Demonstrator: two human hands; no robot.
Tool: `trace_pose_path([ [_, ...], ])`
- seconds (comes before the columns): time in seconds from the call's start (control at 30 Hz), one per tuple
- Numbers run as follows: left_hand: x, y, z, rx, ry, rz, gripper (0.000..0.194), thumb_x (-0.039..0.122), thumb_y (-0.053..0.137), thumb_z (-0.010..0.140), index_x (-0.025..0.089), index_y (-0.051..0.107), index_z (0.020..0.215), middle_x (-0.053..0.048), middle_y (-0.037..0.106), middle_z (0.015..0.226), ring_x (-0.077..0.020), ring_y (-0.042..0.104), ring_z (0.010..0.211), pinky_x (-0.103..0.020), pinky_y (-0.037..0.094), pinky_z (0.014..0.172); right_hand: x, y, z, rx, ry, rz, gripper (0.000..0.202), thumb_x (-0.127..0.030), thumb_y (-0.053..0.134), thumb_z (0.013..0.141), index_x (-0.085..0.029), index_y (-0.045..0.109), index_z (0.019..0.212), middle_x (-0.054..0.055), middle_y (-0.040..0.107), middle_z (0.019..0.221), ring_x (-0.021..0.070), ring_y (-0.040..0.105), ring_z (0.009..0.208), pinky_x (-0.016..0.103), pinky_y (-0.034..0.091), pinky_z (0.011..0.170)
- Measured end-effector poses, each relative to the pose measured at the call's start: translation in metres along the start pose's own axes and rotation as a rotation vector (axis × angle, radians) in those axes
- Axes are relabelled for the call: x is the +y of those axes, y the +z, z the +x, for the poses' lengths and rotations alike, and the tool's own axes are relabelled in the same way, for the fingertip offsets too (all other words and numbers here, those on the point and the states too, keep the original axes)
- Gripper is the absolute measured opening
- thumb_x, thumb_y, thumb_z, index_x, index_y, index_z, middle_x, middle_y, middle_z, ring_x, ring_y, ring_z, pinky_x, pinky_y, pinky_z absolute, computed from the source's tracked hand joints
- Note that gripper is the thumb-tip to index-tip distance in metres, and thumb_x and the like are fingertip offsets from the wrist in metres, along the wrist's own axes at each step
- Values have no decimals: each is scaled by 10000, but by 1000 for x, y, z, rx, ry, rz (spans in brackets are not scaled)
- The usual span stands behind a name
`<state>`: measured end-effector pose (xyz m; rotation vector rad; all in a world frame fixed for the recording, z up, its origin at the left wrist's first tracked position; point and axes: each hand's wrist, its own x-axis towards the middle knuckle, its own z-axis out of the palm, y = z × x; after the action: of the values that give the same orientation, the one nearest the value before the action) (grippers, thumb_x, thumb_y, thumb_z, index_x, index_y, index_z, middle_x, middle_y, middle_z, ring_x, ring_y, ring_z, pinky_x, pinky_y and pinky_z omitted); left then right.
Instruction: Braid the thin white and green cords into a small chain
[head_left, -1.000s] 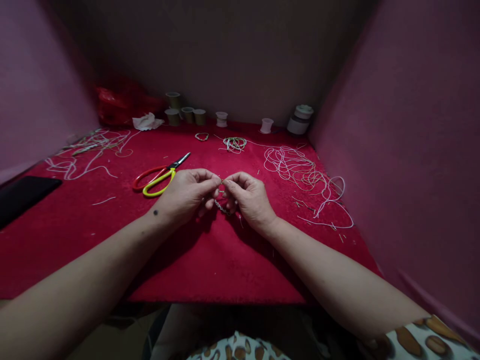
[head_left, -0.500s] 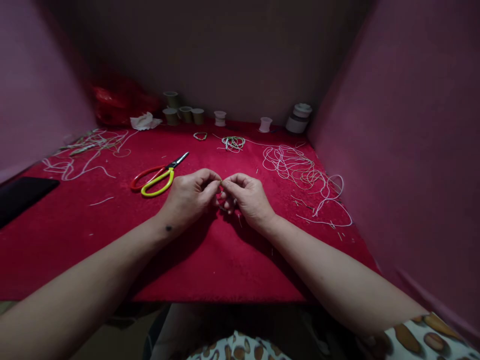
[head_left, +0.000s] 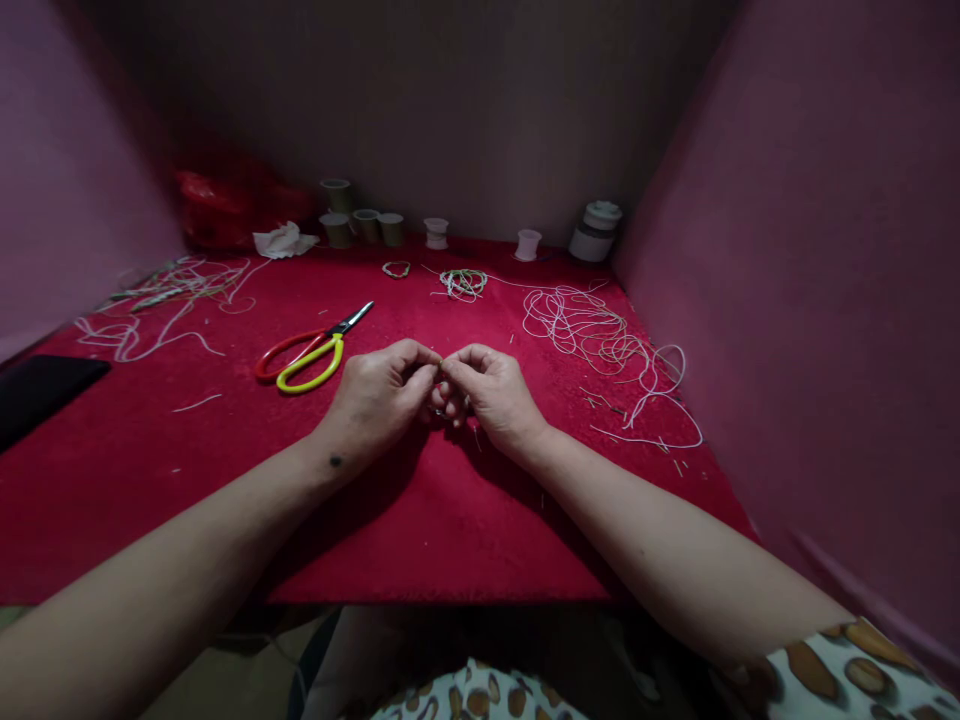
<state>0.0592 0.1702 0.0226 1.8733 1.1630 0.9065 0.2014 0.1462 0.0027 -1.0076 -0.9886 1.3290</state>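
We sit at a table (head_left: 435,530) covered in red cloth, in a dim nook with a dark wall (head_left: 450,110) behind it and pink partitions (head_left: 817,280) rising on both sides. Along the back stand olive spools (head_left: 391,231), two pale spools (head_left: 528,246) and a lidded jar (head_left: 592,244), with a red plastic bag (head_left: 217,205) and a crumpled tissue (head_left: 285,241) in the left corner. A small cord loop (head_left: 396,270) and a coil of cord (head_left: 463,284) lie just in front of the spools.

Our left hand (head_left: 386,390) and right hand (head_left: 499,390) meet near the middle, fingertips together, pinching a cord piece (head_left: 440,411) between them; our fingers hide most of it.

The table's front edge runs straight across, close to our patterned shirt (head_left: 484,690), and plain red cloth spreads from there up to our hands. On the left, the scissors (head_left: 339,352) lie near our knuckles, blades pointing away from us; farther out are a thread tangle (head_left: 172,290) and a flat black object (head_left: 45,395) reaching the picture's edge. On the right, white thread (head_left: 574,315) and cut scraps (head_left: 600,400) crowd towards the partition, leaving a strip of cloth beside our right hand.
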Motion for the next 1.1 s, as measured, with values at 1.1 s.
trace_pose_path([
  [1.1,15,5,6,69,-211,-234,149,244,643,814,159,621,694,27,594,494,-70,456,337,-190,338,338,0,8,-1,94,93,41,215,-122,569,934,-170,545,726,-61,591,559,67,569,408,164,472,374],
])
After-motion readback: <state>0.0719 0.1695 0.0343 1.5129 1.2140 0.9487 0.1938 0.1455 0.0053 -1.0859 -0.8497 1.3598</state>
